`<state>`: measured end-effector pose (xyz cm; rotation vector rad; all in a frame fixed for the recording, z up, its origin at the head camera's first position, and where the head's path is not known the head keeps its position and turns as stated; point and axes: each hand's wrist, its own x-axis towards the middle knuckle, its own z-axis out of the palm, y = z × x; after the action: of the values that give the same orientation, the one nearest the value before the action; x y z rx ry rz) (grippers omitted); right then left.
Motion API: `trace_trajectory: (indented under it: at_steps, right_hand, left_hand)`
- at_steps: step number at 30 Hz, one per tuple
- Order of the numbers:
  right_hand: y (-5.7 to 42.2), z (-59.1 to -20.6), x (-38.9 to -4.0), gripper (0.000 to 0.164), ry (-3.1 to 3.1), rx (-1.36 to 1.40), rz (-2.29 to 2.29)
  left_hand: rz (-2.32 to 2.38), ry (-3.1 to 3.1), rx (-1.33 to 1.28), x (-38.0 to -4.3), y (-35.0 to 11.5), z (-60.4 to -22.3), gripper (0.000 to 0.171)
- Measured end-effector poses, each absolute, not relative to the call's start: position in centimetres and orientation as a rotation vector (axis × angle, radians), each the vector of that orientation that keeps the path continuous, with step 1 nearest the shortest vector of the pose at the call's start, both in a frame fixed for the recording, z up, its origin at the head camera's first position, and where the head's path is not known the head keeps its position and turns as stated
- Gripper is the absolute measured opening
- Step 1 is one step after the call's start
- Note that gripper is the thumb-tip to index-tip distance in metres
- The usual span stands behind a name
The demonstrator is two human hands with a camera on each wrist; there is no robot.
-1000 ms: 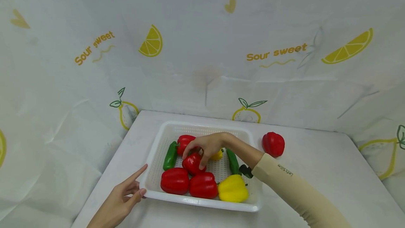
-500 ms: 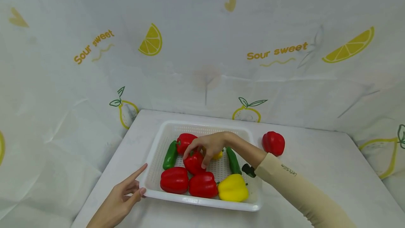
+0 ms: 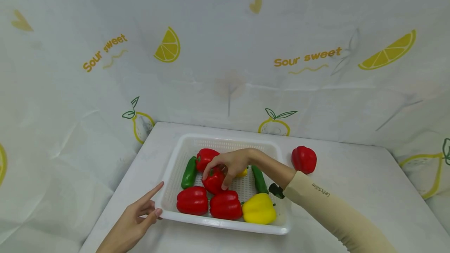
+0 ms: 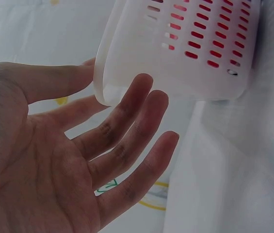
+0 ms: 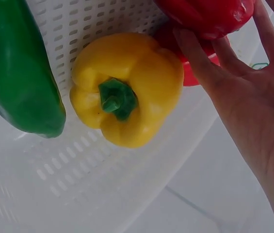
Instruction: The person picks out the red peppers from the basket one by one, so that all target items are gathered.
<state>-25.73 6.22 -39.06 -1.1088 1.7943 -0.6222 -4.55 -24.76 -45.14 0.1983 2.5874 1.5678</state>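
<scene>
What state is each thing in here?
Basket: upright on the table
Left hand: touching the basket
Middle red pepper: gripped, unclear whether lifted
Right hand: gripping that pepper
Front red peppers: lying in the basket
Back red pepper: in the basket, partly hidden
Front yellow pepper: lying in the basket
Back yellow pepper: partly hidden
Green peppers: lying in the basket
Outer red pepper: on the table

From here, most of one yellow pepper [image 3: 242, 173] is lost behind the right hand [image 3: 230, 164] — whose fingers cover part of the red pepper [image 3: 213, 183] they grip. Past the left fingertips [image 4: 157, 103], red shapes [image 4: 217, 44] behind the basket's [image 4: 132, 53] slots — too broken up to tell apart — run off the left wrist view's top.
</scene>
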Motion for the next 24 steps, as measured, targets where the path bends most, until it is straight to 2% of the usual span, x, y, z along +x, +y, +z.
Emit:
trace_trajectory:
  at_steps: [8, 24]
  right_hand:
    - [5.88, -39.1, -25.49, 0.062, 1.808, -1.085, -0.589]
    - [6.18, -38.99, -24.85, 0.059, 1.92, -1.138, -0.519]
  left_hand:
    - [1.563, 2.572, 0.143, -4.59, -24.63, -44.94, 0.072]
    - [1.59, 2.595, 0.261, -4.43, -24.88, -45.34, 0.069]
